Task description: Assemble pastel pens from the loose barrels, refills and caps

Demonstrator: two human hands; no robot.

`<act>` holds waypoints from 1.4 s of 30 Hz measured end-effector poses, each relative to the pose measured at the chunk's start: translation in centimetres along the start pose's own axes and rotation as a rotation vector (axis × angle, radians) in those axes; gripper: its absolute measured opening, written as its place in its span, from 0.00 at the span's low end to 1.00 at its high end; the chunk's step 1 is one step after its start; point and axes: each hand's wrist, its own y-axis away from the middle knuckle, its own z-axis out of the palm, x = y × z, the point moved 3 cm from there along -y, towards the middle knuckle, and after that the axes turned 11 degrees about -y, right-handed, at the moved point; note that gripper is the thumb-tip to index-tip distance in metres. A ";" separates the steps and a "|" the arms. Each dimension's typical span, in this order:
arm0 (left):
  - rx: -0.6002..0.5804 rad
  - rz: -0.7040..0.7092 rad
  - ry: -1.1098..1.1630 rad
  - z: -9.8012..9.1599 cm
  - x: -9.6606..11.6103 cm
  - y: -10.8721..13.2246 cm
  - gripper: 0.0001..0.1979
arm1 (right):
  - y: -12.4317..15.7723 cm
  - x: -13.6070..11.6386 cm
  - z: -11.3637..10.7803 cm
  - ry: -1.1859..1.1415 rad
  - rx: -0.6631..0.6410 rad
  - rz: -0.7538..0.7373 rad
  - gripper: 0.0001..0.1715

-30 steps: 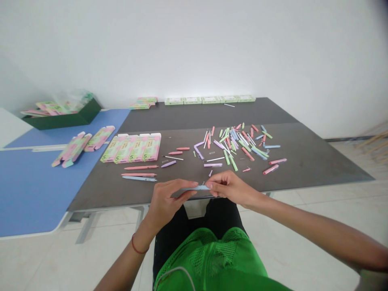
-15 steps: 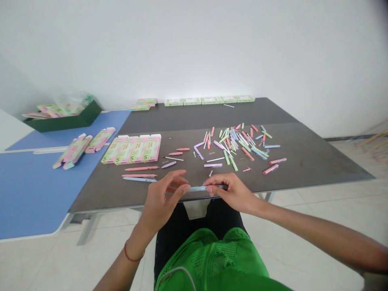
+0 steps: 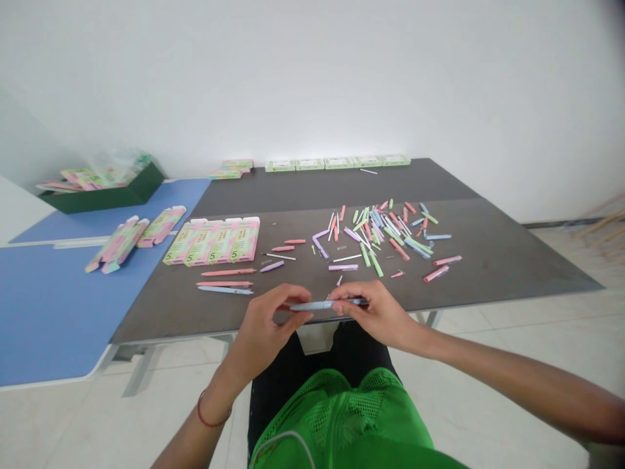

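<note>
A light blue pen (image 3: 319, 305) lies level across my body, with a dark section at its right end. My right hand (image 3: 375, 314) pinches that end. My left hand (image 3: 266, 322) curls around the pen's left end, between thumb and fingers. Just ahead on the dark grey table (image 3: 508, 273) lie several whole pens, including a pale blue pen (image 3: 225, 290) and a pink pen (image 3: 228, 272). A heap of loose pastel pen parts (image 3: 381, 236) spreads to the right.
Unfolded pink and green cartons printed with a 5 (image 3: 211, 241) lie left of the pens. More cartons rest on the blue table (image 3: 63, 312). A dark green tray (image 3: 112, 192) holds others, and pale green boxes (image 3: 336, 163) line the far edge.
My left hand has closed from spread fingers onto the pen's left end. The pen has shifted slightly left, and my right hand still grips it.
</note>
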 end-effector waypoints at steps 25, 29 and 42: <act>0.118 0.138 -0.023 0.2 -0.6 0.1 0.06 | -0.4 0.6 0.0 -0.254 -0.066 0.118 0.11; 0.142 0.017 0.119 0.6 -1.3 0.1 0.07 | -0.8 0.8 -0.5 -0.513 -0.026 0.169 0.20; 0.172 -0.227 0.448 2.0 -1.5 0.5 0.10 | -1.7 0.8 1.4 -1.138 -0.056 0.119 0.30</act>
